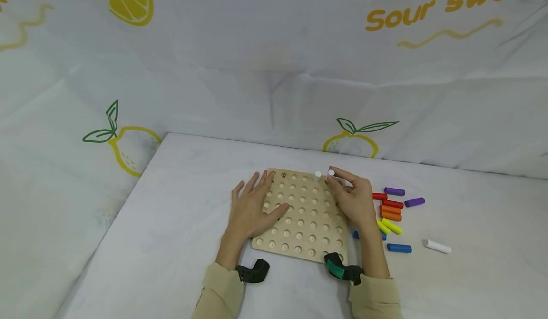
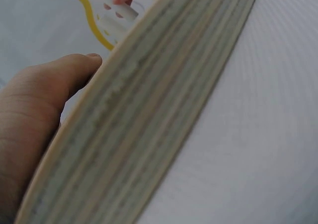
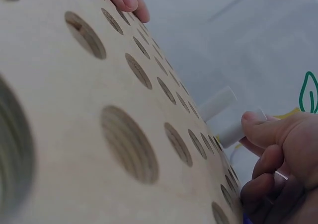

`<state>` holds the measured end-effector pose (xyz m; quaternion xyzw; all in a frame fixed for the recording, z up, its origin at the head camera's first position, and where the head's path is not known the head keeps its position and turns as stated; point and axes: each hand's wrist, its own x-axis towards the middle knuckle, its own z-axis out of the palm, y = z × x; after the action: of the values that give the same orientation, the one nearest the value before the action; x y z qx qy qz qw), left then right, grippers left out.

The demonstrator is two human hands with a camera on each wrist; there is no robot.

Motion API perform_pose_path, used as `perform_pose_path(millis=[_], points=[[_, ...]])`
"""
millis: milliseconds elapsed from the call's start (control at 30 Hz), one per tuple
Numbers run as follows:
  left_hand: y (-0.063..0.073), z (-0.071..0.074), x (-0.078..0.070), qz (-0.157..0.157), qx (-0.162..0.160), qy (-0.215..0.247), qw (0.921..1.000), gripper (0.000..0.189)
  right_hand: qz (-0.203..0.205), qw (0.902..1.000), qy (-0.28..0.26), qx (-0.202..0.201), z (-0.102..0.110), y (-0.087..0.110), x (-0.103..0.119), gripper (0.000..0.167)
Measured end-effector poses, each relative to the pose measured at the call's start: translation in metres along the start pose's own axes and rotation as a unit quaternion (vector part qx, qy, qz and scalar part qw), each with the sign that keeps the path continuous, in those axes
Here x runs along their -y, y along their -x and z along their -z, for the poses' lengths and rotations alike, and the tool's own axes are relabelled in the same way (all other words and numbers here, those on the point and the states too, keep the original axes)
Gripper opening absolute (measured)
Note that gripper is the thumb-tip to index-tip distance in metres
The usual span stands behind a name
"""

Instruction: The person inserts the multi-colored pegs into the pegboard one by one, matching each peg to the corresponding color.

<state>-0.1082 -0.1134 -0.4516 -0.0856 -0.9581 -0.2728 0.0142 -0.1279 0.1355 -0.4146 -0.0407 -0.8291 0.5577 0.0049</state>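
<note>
A square wooden pegboard [image 1: 306, 224] with rows of round holes lies on the white table. My left hand [image 1: 251, 212] rests on its left side with the fingers spread and straight. Near the board's far right corner, my right hand [image 1: 356, 199] pinches a white peg [image 3: 232, 133] between thumb and finger. The lower end of this peg is at the board's surface; whether it sits in a hole I cannot tell. Just left of it, another white peg [image 1: 318, 176] stands upright in the board. In the left wrist view, the board's layered edge [image 2: 144, 100] hides most of the surface.
Right of the board lie loose pegs: purple [image 1: 394, 191], red [image 1: 392, 204], orange [image 1: 390, 213], yellow [image 1: 392, 226], blue [image 1: 399, 248] and white [image 1: 437, 246]. The right forearm partly covers a few of them. A white cloth [image 1: 239, 90] with lemon prints hangs behind the table.
</note>
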Motion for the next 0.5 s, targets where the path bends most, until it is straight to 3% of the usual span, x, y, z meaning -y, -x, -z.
perform_pose_path(millis=[500], points=[[0.0005, 0.0000, 0.0005, -0.005, -0.003, 0.000, 1.0000, 0.091, -0.002, 0.9996, 0.021, 0.020, 0.0007, -0.0007, -0.0006, 0.036]])
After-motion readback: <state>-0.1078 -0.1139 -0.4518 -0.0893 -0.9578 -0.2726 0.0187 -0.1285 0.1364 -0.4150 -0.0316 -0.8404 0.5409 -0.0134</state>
